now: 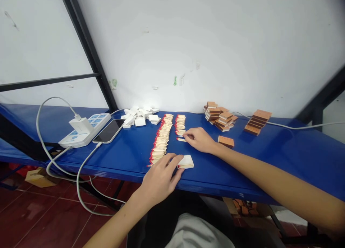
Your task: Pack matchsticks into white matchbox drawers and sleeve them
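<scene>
My left hand (pixel 163 176) grips a small white matchbox tray (pixel 188 159) by its left end near the table's front edge. A few matches lie along the near side inside it. Farther back, my right hand (pixel 198 138) has its fingertips pinched at the near end of a short column of red-tipped matches (pixel 180 122); its fingers hide whether a match is between them. A longer column of matches (pixel 161 138) runs front to back, left of the short one. Right of my right hand lies a single brown matchbox (pixel 225 141).
White trays (pixel 140 121) are heaped by the wall. Brown matchboxes (pixel 219 115) form a pile at the back, with a leaning stack (pixel 258 121) farther right. A phone (pixel 110 130) and a power strip (pixel 81 135) with cables sit on the left of the blue table (pixel 283 162).
</scene>
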The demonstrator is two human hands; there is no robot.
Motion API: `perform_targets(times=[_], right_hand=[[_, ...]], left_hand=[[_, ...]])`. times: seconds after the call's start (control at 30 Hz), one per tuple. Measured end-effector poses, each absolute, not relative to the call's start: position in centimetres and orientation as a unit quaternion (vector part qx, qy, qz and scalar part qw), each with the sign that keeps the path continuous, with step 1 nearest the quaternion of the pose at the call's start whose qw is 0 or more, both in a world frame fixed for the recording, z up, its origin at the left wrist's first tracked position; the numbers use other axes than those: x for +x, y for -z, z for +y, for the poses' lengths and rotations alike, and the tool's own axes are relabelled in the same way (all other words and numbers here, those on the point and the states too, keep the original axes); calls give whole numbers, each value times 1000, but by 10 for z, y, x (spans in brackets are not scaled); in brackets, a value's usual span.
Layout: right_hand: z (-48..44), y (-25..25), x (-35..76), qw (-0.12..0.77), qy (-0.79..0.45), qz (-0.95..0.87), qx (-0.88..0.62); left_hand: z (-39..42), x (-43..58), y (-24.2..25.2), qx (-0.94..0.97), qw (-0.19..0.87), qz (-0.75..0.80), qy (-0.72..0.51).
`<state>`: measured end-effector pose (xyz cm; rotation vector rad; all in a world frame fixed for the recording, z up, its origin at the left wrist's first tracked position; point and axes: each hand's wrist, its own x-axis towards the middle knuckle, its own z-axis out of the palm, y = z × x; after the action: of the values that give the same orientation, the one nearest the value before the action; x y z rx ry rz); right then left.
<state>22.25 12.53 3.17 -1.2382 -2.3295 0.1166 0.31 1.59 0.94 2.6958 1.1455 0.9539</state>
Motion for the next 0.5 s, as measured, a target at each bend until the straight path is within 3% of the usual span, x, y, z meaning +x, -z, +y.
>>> perform_targets(times=[0.23, 0.5], right_hand=[[122, -33, 221, 239, -44, -819, -520], [121, -34, 221, 223, -38, -838, -496]], left_hand=[[16, 3, -11, 875, 27, 367, -313], [16, 3, -11, 875, 16, 361, -322]])
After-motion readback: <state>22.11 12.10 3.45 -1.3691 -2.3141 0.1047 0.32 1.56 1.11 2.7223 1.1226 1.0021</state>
